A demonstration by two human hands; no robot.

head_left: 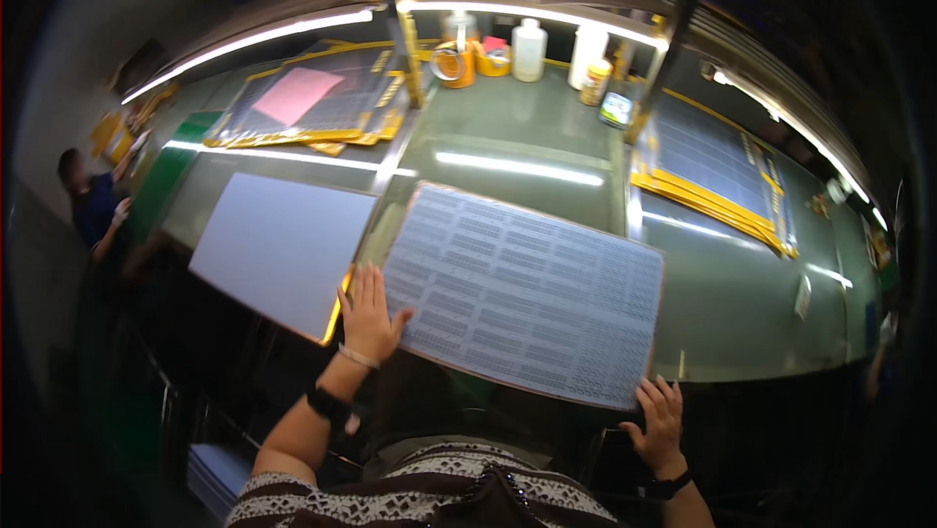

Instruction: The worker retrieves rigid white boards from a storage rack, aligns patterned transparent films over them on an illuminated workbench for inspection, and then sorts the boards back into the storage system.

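Observation:
A large grey-blue panel (527,294) with rows of fine printed pattern and a thin copper-coloured edge lies slightly tilted on the bench in front of me. My left hand (369,318) is at its left edge, fingers stretched out and the thumb apart. Those fingers also reach beside a plain pale sheet (283,245) with a yellow strip along its right edge. At the panel's lower right corner, my right hand (662,419) touches the edge with fingers extended and thumb spread. Neither hand is closed around anything.
Yellow-edged dark panels are stacked at the far left, with a pink sheet (298,96) on top. Another yellow-edged stack (717,177) sits at right. A white bottle (529,50), an orange container (454,64) and a phone-like device (616,108) stand at the back. A person (93,196) works at far left.

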